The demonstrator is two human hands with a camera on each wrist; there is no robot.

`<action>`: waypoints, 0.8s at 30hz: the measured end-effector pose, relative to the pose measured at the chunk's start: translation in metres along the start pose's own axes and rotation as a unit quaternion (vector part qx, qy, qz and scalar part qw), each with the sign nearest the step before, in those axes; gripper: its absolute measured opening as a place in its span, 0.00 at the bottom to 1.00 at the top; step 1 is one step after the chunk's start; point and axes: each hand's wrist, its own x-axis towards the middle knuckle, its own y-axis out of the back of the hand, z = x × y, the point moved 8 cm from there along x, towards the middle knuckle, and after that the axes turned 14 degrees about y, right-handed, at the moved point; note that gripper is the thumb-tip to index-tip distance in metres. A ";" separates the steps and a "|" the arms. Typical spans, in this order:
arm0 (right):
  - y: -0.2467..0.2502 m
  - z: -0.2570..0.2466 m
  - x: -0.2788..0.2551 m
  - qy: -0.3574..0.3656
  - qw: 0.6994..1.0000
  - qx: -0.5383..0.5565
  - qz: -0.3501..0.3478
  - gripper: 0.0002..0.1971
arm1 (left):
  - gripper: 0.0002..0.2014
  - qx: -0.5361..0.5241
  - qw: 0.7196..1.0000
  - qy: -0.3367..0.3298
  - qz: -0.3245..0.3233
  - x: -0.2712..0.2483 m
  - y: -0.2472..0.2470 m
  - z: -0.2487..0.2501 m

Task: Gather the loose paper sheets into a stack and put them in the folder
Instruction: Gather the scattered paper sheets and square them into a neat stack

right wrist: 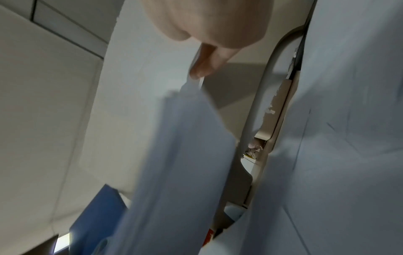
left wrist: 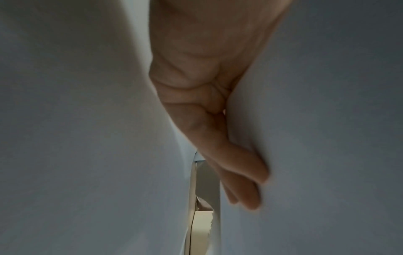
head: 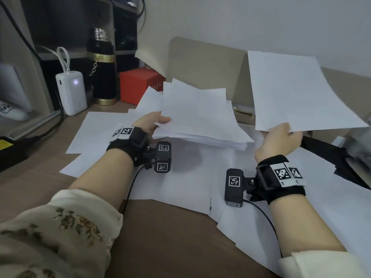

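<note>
Left hand (head: 149,122) has a thick stack of white sheets (head: 200,119) lifted off the surface (head: 164,237), thumb on top and fingers (left wrist: 242,165) flat underneath, so it's pinching the near-left corner of the stack. Right hand (head: 279,140) is holding a single sheet (head: 297,93) up in the air by its bottom edge, off to the right of the stack and not touching it. More loose sheets (head: 180,183) are spread flat on the surface under both hands. Can't really pick out the folder for sure. A white power bank (head: 71,93), a black flask (head: 103,69) and a red box (head: 140,85) sit at the back left.
</note>
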 end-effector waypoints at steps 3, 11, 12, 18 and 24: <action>-0.012 0.013 -0.006 -0.055 0.996 -0.022 -0.063 0.14 | 0.15 -0.027 0.999 0.037 0.001 0.003 -0.003 -0.005; -0.051 0.032 -0.074 -0.227 0.907 -0.077 -0.346 0.12 | 0.13 -0.035 0.997 0.069 -0.008 0.002 -0.029 -0.011; -0.052 0.034 -0.079 -0.241 0.894 -0.087 -0.367 0.11 | 0.12 -0.024 0.997 0.077 -0.004 0.001 -0.030 -0.013; -0.052 0.039 -0.112 -0.322 0.810 -0.132 -0.471 0.10 | 0.14 -0.013 0.995 0.100 -0.012 0.006 -0.030 -0.020; -0.055 0.037 -0.118 -0.324 0.794 -0.136 -0.496 0.09 | 0.13 0.021 0.993 0.108 -0.048 0.003 -0.037 -0.021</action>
